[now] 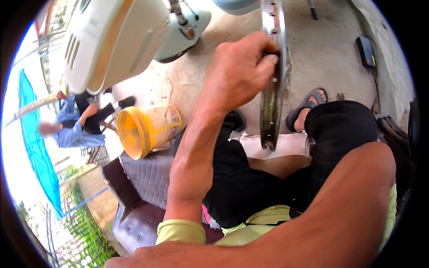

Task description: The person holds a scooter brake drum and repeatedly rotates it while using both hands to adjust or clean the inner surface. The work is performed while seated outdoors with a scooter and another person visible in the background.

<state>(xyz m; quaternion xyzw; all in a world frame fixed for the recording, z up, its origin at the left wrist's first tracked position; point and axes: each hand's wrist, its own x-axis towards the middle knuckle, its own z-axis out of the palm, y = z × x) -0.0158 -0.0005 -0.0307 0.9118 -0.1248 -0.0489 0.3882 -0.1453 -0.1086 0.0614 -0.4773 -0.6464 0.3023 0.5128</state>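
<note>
Left hand (pixel 243 67) clamped on metal rim (pixel 271 107), likely steadying it edge-on; right hand out of view, cannot tell.

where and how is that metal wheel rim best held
Likely by the narrow band of the wheel rim, coming from the left, where the left hand grips it: it shows nearly edge-on, slim enough for a hand to close around.
</note>
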